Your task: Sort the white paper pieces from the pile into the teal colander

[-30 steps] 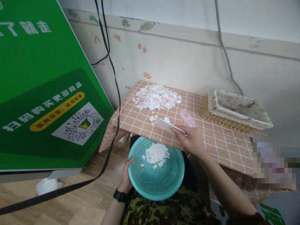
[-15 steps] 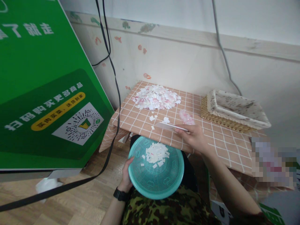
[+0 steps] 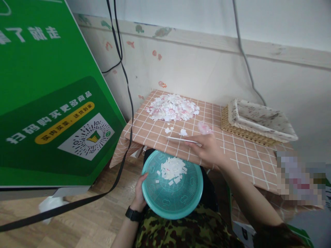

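My left hand point(image 3: 140, 193) grips the rim of a teal plastic colander point(image 3: 170, 206) at its left side. White paper scraps point(image 3: 172, 168) lie in the colander, below the table's front edge. Pinched in my right hand point(image 3: 208, 148) is a thin white card point(image 3: 181, 139), seen almost edge-on over the front of the table. Just beyond the card sit a few loose scraps point(image 3: 183, 132) and a crumpled pinkish clear piece point(image 3: 203, 127). Farther back is a large heap of white and pink paper scraps point(image 3: 172, 107).
A brown checked cloth covers the table point(image 3: 245, 155). A wicker basket with a floral lining point(image 3: 258, 125) stands at the right, beside a blurred-out patch. On the left rises a green sign panel point(image 3: 51, 103). A black strap point(image 3: 128, 89) hangs between the panel and table.
My right hand has shifted left with the card, which now shows more edge-on. A small scrap near the table edge is out of sight. The left hand and colander are still.
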Tool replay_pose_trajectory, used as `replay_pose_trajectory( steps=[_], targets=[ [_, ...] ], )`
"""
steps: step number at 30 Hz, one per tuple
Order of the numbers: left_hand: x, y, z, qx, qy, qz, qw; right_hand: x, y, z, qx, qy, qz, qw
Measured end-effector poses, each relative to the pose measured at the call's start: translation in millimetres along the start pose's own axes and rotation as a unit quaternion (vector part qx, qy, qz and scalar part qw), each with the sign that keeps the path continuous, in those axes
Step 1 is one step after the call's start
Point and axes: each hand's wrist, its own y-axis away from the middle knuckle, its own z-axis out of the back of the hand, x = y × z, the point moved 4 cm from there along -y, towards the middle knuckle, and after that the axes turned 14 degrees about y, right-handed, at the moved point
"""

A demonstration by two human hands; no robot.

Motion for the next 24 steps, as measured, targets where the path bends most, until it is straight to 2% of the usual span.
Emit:
replay_pose_trajectory(
  steps=[3, 6, 10, 14, 19, 24],
  targets=[
    [-0.1, 0.9, -1.0, 0.003, 0.0, 0.003, 1.0, -6.9, -15.4, -1.7, 0.001, 0.03, -0.009, 1.0],
    [-0.4, 1.0, -1.4, 0.004, 0.007, 0.005, 1.0, -12.5, -21.2, 0.1, -0.024, 0.053, -0.015, 0.998],
    [-0.1, -0.4, 0.9, 0.009, 0.012, 0.012, 1.0, -8.0, -5.6, 6.3, -0.073, 0.05, -0.009, 0.996],
    [-0.1, -2.7, 4.9, 0.002, 0.006, 0.009, 1.0, 17.2, 20.3, 5.6, -0.064, 0.025, 0.061, 0.996],
    [-0.4, -4.0, 3.9, 0.006, 0.005, -0.008, 1.0, 58.4, 39.1, -21.9, -0.062, 0.114, 0.161, 0.978],
    [0.4, -2.3, 1.9, 0.005, -0.002, -0.005, 1.0, 75.7, 43.3, -50.1, -0.053, 0.205, 0.18, 0.961]
  ],
)
